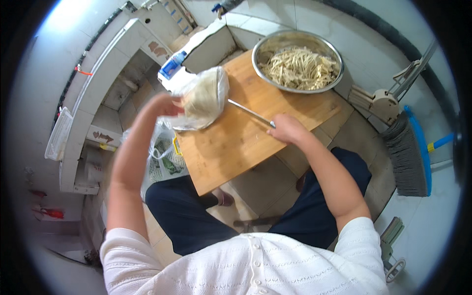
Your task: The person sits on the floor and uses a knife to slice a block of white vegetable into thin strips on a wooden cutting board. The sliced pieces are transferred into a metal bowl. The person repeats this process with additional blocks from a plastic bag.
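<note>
My left hand (170, 105), blurred, is at the left side of a clear plastic bag (222, 79). Its fingers meet pale tan food (202, 97), apparently flat sheets, inside the bag; whether they grip it is unclear. The bag rests on the left part of a wooden cutting board (243, 142). In my right hand (289, 129) is a knife (250, 111), held over the board with its blade seen edge-on and its tip close to the bag. Behind the board's right part, a steel bowl (254, 61) holds pale cut strips (300, 68).
Left of the board hangs or stands a plastic bag with greens (167, 160), near a yellow handle (177, 146). A blue-labelled bottle (173, 65) lies beyond it. A broom (409, 155) and a mop head (379, 103) are at the right wall. My knees flank the board's near edge.
</note>
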The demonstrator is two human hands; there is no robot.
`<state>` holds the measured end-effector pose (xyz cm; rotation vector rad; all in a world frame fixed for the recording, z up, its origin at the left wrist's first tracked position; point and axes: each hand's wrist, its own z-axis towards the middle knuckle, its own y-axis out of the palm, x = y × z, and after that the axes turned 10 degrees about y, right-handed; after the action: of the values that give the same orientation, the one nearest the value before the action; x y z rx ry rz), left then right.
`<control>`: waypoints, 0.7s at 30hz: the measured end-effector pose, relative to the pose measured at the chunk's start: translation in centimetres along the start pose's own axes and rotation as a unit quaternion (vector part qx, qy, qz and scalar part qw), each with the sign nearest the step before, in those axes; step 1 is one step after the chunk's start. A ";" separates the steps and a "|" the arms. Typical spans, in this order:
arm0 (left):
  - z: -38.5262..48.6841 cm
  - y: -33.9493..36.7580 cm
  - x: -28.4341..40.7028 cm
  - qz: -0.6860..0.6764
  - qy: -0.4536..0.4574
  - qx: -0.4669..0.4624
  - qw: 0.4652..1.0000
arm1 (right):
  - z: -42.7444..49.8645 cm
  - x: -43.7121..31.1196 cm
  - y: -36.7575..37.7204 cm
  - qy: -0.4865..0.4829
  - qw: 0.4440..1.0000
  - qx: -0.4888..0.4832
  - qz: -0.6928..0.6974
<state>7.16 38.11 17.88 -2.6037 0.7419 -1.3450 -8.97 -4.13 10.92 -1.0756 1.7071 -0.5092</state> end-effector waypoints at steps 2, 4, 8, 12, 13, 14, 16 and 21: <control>3.2 3.4 -3.7 0.153 -0.021 0.119 0.981 | 0.4 1.4 0.7 0.002 0.999 0.045 -0.024; 4.1 5.4 -6.8 0.172 0.055 0.160 0.970 | -1.3 0.7 -0.6 0.025 0.999 0.008 -0.031; 6.8 6.4 -10.4 0.253 0.323 0.328 0.851 | -2.2 1.1 -0.6 0.005 0.999 0.006 -0.031; 8.8 8.4 -7.8 0.091 0.084 0.175 0.977 | -2.2 2.2 -0.6 0.020 0.999 0.011 -0.047; 9.0 8.3 -7.9 0.086 0.063 0.191 0.976 | -2.0 1.9 -0.7 0.017 0.999 0.007 -0.049; 9.0 8.0 -8.1 0.082 0.041 0.207 0.974 | -1.8 1.3 -0.7 0.013 0.999 0.003 -0.050; 8.9 9.6 -7.3 0.061 0.020 0.202 0.977 | -1.7 1.4 -0.7 0.022 0.998 -0.001 -0.053; 6.5 11.3 -2.4 0.061 -0.045 0.155 0.985 | -2.1 1.1 -1.4 0.023 0.998 0.007 -0.051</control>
<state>6.99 28.58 8.64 -2.3196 0.6112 -1.1907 -10.34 -6.14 12.22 -1.1539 1.6919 -0.6136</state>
